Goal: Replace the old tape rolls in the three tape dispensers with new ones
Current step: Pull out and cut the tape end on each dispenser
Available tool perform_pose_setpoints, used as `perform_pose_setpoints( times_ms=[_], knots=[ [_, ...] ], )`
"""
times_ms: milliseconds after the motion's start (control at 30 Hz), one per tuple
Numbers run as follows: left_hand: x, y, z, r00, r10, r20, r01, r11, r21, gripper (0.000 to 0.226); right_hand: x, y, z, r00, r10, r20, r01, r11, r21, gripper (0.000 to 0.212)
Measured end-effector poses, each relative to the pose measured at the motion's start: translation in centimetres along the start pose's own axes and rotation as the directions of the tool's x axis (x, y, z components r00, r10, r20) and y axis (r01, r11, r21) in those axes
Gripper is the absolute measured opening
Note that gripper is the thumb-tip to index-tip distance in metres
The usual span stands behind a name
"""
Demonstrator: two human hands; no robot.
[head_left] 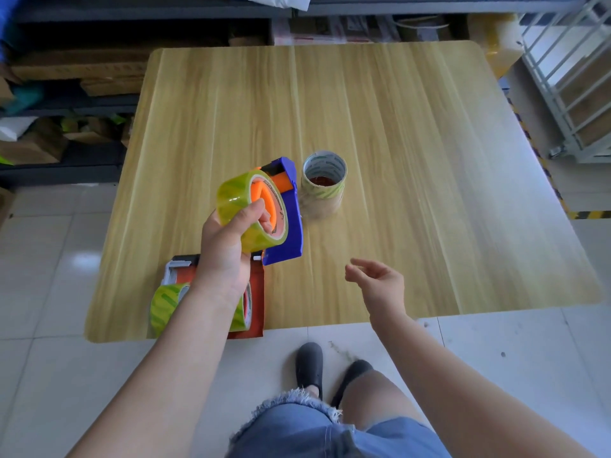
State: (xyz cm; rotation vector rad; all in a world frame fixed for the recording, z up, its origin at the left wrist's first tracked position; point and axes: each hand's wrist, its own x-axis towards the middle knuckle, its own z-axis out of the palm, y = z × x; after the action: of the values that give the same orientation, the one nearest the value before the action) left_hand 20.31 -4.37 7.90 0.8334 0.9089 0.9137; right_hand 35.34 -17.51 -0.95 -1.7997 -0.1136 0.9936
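My left hand [228, 239] grips a blue tape dispenser [287, 223] with an orange hub, lifted over the wooden table [396, 127]. A full yellow-green tape roll [241, 196] sits on the hub, and my fingers curl round its rim and into the core. Under my left forearm lies a red dispenser [256, 292] loaded with another yellow-green roll [165, 305], near the table's front edge. A stack of nearly used-up rolls [324, 183] stands upright just right of the blue dispenser. My right hand [380, 285] hovers to the right with loosely curled fingers and holds nothing.
Dark shelves with cardboard boxes [66, 77] run along the far and left sides. A white metal cart [575, 77] stands at the right. White floor tiles [49, 292] surround the table, and my legs and black shoes [309, 365] are below its front edge.
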Motion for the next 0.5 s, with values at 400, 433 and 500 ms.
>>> perform_pose_setpoints(
  times_ms=[400, 433, 500],
  knots=[
    [-3.2, -2.7, 2.1, 0.999, 0.012, -0.039, -0.010, 0.998, 0.065, 0.017, -1.8, 3.0, -2.6, 0.994, 0.062, 0.091, -0.064, 0.998, 0.016, 0.003],
    [-3.7, -3.1, 2.2, 0.999, 0.017, -0.044, -0.013, 0.997, 0.075, 0.018, -2.2, 3.3, -2.8, 0.991, 0.071, 0.109, -0.073, 0.997, 0.013, 0.004],
    [-4.8, -3.9, 2.3, 0.999, 0.024, -0.046, -0.020, 0.996, 0.088, 0.024, -3.2, 4.0, -3.3, 0.985, 0.101, 0.142, -0.100, 0.995, -0.015, 0.006]
  ],
)
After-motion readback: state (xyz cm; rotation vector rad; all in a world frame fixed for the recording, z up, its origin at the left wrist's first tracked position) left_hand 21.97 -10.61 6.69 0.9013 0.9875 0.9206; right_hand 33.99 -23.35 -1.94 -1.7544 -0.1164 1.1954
